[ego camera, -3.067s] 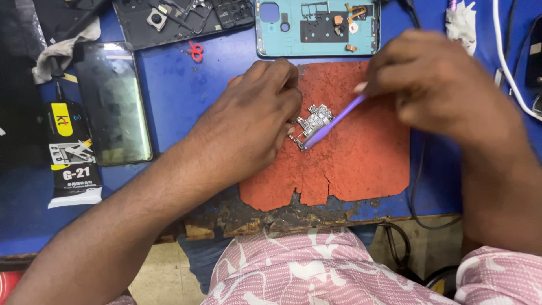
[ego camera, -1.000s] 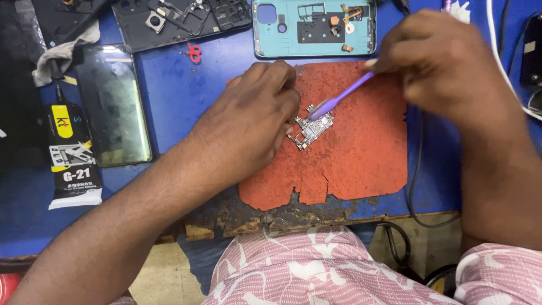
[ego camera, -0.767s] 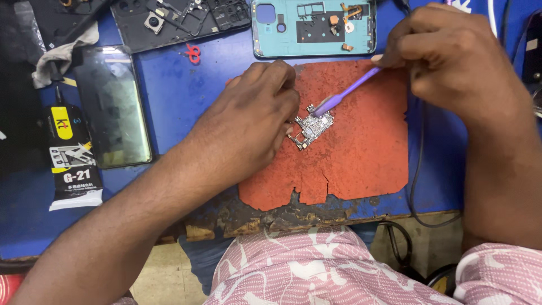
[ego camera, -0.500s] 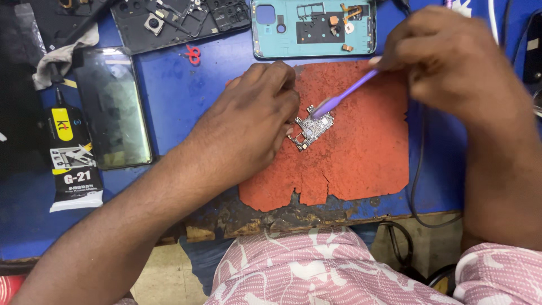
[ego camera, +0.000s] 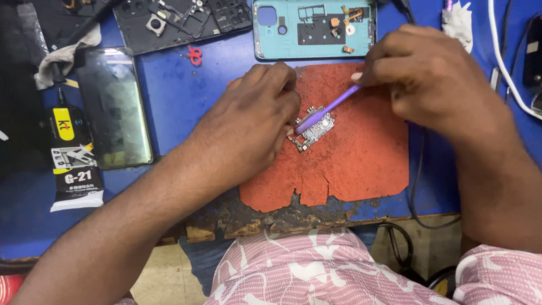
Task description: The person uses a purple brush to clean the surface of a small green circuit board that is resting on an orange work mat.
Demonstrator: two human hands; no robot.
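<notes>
1. A small circuit board lies near the middle of a worn red mat.
2. The left hand rests on the mat, and its fingertips press on the board's left edge to hold it down. The fingers are bent, not closed around anything.
3. The right hand has its grip closed on a thin purple stick, pinched between thumb and fingers. The stick slants down to the left, and its tip touches the top of the board.
4. The mat sits on a blue worktop with a chipped front edge.
5. Just behind the mat lies a light blue phone back shell, open side up.
6. To the left lie a dark phone screen, a black glue tube and a black phone frame.
</notes>
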